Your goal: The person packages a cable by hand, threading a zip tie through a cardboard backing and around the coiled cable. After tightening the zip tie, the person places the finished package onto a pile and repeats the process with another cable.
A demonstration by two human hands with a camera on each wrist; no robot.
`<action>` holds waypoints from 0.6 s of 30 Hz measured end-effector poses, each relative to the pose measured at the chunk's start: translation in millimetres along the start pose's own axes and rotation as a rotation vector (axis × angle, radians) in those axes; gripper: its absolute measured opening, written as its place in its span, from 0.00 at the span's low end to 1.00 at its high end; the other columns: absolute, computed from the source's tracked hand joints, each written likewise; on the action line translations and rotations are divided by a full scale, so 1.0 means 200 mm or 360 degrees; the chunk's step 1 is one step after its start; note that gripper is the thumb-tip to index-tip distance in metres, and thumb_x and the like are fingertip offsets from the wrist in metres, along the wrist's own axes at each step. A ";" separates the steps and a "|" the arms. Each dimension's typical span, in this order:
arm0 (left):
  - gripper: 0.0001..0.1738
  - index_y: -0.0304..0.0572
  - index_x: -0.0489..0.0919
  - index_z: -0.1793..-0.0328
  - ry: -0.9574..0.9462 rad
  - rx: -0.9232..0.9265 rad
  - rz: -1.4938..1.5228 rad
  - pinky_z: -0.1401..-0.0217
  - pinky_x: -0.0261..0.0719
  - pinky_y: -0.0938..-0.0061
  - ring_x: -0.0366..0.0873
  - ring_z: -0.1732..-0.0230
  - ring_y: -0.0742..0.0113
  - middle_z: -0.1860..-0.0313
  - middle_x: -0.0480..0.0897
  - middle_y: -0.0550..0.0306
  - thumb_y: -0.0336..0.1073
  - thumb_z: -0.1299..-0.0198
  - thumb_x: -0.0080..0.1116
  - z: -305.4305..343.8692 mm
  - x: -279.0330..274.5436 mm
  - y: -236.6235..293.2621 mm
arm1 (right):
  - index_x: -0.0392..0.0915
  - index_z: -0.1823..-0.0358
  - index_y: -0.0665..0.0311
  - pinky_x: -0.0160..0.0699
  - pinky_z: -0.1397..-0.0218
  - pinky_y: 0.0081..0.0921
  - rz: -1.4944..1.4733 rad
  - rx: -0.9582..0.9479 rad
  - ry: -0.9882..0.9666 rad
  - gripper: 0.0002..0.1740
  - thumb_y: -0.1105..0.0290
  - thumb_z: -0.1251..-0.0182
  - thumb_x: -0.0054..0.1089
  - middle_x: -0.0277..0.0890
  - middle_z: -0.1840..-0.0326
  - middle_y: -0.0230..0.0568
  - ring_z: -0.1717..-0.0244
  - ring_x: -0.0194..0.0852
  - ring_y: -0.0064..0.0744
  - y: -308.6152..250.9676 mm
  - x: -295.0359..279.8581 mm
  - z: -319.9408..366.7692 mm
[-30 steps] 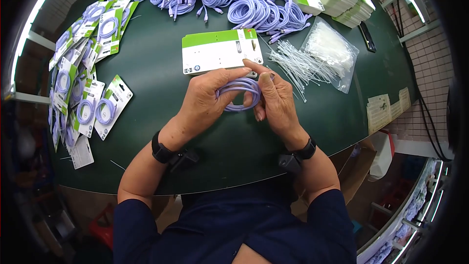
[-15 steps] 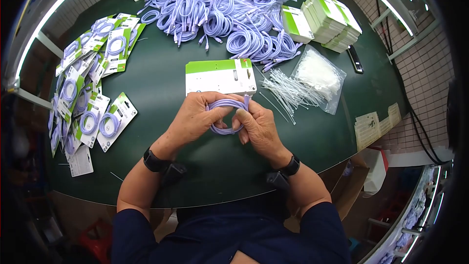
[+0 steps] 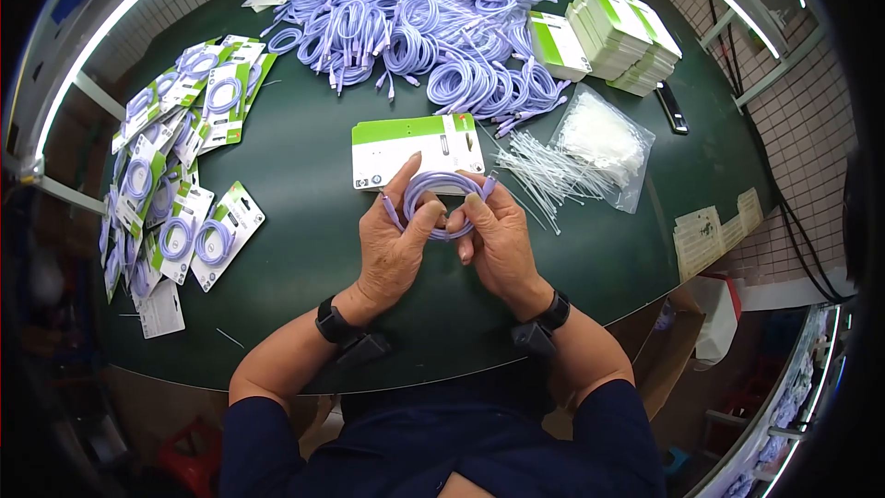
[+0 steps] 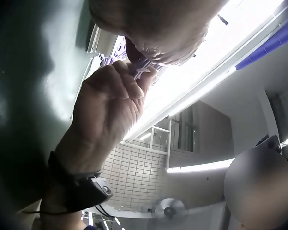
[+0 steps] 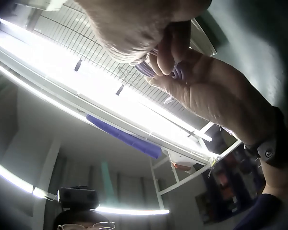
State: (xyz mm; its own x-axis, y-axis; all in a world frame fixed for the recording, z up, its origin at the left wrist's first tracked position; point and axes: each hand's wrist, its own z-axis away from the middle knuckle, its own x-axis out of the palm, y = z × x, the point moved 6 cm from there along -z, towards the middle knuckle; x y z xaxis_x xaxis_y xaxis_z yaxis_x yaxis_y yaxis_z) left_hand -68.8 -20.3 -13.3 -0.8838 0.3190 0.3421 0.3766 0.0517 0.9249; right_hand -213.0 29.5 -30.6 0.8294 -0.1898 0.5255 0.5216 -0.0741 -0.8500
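Note:
A coiled lilac cable (image 3: 442, 183) is held up between both hands, just on the near side of a stack of white and green cards (image 3: 387, 143). My left hand (image 3: 392, 249) pinches the coil's left side, thumb in front, its index finger pointing up. At the coil's lower right, my right hand (image 3: 502, 249) grips with thumb and curled fingers. One cable end (image 3: 391, 212) sticks out beside the left fingers. The left wrist view shows lilac strands (image 4: 141, 68) between the hands; the right wrist view also shows the coil (image 5: 145, 69) partly hidden by fingers.
A large heap of lilac cables (image 3: 424, 28) lies at the back. Carded cables (image 3: 175, 240) are piled at the left. White ties (image 3: 548, 175), a clear bag (image 3: 604, 143), card stacks (image 3: 618, 37) and a black object (image 3: 672, 109) lie toward the right.
The left hand has turned more upright, its index finger now raised at the coil's left. The coil faces the head camera more fully, and a cable end now shows at the left.

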 end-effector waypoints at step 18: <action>0.18 0.36 0.87 0.34 -0.0429 0.0275 -0.0854 0.55 0.84 0.79 0.83 0.58 0.78 0.52 0.93 0.57 0.31 0.28 0.71 -0.10 -0.09 0.05 | 0.76 0.25 0.65 0.64 0.78 0.11 0.0729 -0.0322 -0.0073 0.21 0.68 0.13 0.56 0.78 0.70 0.30 0.79 0.65 0.11 -0.04 0.04 0.04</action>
State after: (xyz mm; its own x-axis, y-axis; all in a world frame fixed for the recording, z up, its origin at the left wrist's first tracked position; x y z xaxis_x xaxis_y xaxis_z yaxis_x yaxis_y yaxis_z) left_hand -55.3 -45.0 -6.5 -0.8699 0.4325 -0.2372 -0.0409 0.4161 0.9084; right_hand -208.7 37.0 -18.1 0.9744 -0.2043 0.0941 0.0565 -0.1827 -0.9815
